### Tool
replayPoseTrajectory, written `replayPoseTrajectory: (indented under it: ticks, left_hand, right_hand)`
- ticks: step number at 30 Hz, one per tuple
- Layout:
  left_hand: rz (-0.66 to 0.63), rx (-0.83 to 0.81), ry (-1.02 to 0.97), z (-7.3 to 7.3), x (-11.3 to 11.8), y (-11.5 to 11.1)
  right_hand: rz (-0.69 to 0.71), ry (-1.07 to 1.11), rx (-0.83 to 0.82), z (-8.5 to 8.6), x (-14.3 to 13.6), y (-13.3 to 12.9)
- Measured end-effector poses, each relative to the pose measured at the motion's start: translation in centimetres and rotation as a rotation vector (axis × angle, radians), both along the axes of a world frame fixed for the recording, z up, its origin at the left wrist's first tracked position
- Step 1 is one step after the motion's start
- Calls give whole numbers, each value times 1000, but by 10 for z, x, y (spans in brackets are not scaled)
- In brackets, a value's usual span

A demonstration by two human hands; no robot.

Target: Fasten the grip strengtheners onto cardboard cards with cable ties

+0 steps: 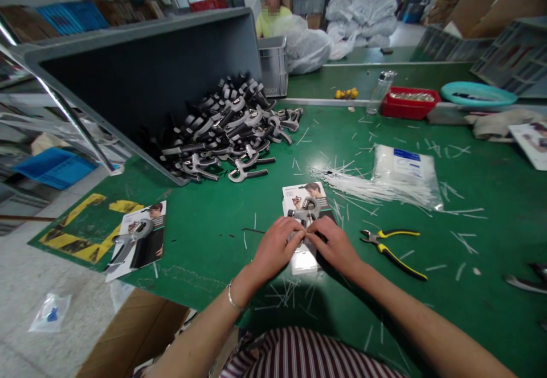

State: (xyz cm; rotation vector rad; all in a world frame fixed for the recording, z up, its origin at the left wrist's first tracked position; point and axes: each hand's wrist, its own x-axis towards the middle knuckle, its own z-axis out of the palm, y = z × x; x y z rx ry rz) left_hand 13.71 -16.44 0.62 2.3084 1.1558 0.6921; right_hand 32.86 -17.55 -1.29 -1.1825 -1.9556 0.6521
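Note:
In the middle of the green table a stack of printed cards (304, 261) lies with a grey-and-black hand grip tool (310, 208) on top. Both of my hands meet over this tool. My left hand (282, 243) and my right hand (333, 243) have their fingers pinched together, fingertips touching; what is between them is too small to make out. To the right of my hands lie yellow-and-black cutting pliers (391, 247), handles spread. White zip ties (354, 184) are heaped beyond them, beside a clear plastic bag (404, 170) of more.
A tipped grey bin (149, 31) spills many grip tools (231, 124) at the back left. Another card with a tool (139, 235) lies at the left edge. A red tray (410, 103) and a turquoise basin (478, 93) stand at back right. A person (270, 11) is behind the bin.

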Motion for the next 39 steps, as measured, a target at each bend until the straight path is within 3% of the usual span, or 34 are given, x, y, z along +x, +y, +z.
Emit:
replayPoseTrajectory:
  ticks: [6,10,13,16,18,20,23,27,29,30,32,36,39]
  left_hand:
    - [213,114,61,-34,-6,-10]
    - [247,14,-11,-36,-13,-11]
    - [300,-337,-325,-24,-27,-6]
    - [365,-759,-727,-10,-37,6]
    - [324,-965,-832,-4,-35,14]
    - [252,-1081,-805,-2,-25,19]
    - [244,-1065,-767,-2,-5,21]
    - [266,-1004,-782,-4,10,16]
    - [307,-959,-767,-4,11,14]
    - [329,-925,-754,-4,11,14]
    - [357,-847,-717,-4,9,14]
    - [350,-736,-617,-3,6,13]
    - [333,-692,-558,-1,4,10]
  right_hand:
    - [-114,167,-43,-10,-7,-2]
    - [-141,127,-45,-8,8,-13]
    - [-126,-230,19,-6,63,-30]
    - [-244,-656,19,-15,143,-44]
    - [-246,-853,-17,-23,186,-50]
    - [-198,-917,-91,-25,209,-51]
    - [-174,-640,-344,-12,206,-51]
    - [-157,231,-824,14,166,-61]
    - [-60,486,-924,24,142,-66]
    - [-5,490,-929,28,131,-66]
    - [76,269,-809,37,111,-60]
    - [8,-524,-162,52,89,-28]
    - [-27,-854,165,59,82,-9]
